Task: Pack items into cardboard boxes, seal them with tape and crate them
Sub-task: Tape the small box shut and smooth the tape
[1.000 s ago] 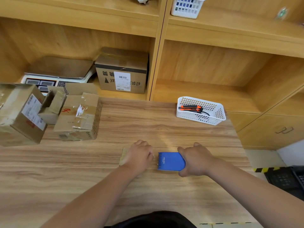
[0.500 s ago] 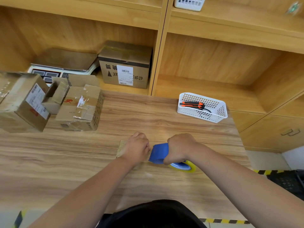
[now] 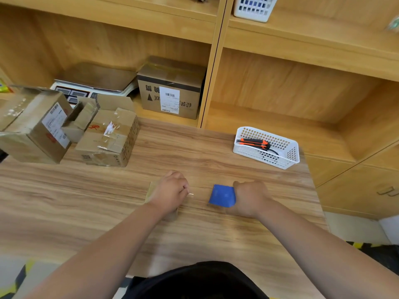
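As left hand (image 3: 170, 190) holds box (image 3: 152, 190), right hand (image 3: 250, 197) grips dispenser (image 3: 222, 196) mid-table (image 3: 64, 201).

Table (image 3: 194, 152): boxes (image 3: 108, 137) left; basket (image 3: 289, 160) right, cutter (image 3: 253, 143) inside; centre, seemingly small box (image 3: 152, 188), dispenser (image 3: 222, 196) to right.

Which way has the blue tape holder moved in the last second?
Yes: the tape holder slid rightward, away from the small box under the left hand.

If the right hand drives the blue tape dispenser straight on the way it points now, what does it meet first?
Most likely the left hand, gripping the small cardboard box; only bare table lies between it and the tape dispenser in the right hand.
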Action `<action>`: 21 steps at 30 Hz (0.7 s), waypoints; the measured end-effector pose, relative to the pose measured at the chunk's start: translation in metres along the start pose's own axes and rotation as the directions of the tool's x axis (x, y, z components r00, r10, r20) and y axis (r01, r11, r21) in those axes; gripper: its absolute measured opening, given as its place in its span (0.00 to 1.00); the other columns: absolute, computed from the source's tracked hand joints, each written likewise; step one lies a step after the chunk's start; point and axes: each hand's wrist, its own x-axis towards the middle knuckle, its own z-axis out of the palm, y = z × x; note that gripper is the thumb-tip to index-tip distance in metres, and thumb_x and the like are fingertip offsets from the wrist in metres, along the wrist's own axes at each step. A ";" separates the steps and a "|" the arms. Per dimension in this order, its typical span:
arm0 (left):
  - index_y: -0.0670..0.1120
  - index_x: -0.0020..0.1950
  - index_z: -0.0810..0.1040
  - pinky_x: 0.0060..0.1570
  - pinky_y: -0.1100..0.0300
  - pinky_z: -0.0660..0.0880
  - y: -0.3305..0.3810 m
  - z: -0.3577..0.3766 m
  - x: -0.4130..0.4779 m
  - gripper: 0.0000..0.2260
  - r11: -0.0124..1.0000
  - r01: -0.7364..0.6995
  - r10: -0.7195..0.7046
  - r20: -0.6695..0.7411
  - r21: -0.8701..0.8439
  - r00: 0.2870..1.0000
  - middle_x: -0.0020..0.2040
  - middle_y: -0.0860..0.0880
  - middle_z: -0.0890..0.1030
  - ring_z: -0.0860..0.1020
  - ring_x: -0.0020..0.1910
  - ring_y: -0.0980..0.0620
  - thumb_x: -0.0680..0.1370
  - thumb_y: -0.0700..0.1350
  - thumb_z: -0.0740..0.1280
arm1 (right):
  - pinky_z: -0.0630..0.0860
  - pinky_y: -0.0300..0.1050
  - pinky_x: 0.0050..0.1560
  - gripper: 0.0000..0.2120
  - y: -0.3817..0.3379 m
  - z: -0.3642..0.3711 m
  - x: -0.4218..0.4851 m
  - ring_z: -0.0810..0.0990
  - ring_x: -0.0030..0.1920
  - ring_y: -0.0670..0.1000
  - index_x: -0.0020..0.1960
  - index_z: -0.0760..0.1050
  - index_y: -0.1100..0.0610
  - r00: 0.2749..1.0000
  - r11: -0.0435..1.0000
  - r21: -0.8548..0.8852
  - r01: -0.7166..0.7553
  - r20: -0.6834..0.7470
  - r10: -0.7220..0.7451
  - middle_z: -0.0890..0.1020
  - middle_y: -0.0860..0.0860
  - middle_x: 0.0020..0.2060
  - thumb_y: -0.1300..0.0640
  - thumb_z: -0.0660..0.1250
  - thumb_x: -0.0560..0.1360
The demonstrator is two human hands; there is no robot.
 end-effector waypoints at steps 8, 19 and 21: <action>0.44 0.38 0.80 0.52 0.65 0.66 -0.002 0.003 0.003 0.07 0.994 0.037 -0.034 0.032 -0.104 0.999 0.43 0.53 0.77 0.70 0.51 0.55 0.72 0.35 0.66 | 0.75 0.47 0.36 0.29 0.022 0.062 0.004 0.74 0.21 0.52 0.36 0.77 0.61 0.939 0.983 -0.054 -0.176 -0.308 0.151 0.75 0.53 0.21 0.44 0.84 0.47; 0.46 0.44 0.83 0.53 0.66 0.66 -0.007 -0.004 0.012 0.09 0.984 0.124 -0.101 0.165 -0.129 0.981 0.46 0.56 0.77 0.71 0.54 0.55 0.75 0.35 0.64 | 0.69 0.52 0.46 0.15 -0.042 0.072 0.009 0.79 0.46 0.57 0.47 0.80 0.57 0.821 0.829 0.542 -0.140 -0.405 0.403 0.82 0.51 0.42 0.45 0.67 0.71; 0.46 0.45 0.84 0.52 0.66 0.65 -0.007 -0.006 0.012 0.09 0.988 0.107 -0.087 0.167 -0.115 0.982 0.48 0.54 0.79 0.71 0.55 0.54 0.74 0.36 0.64 | 0.68 0.48 0.47 0.12 -0.073 0.050 0.012 0.78 0.43 0.49 0.46 0.80 0.55 0.862 0.603 0.796 -0.053 -0.269 0.430 0.82 0.47 0.39 0.47 0.65 0.76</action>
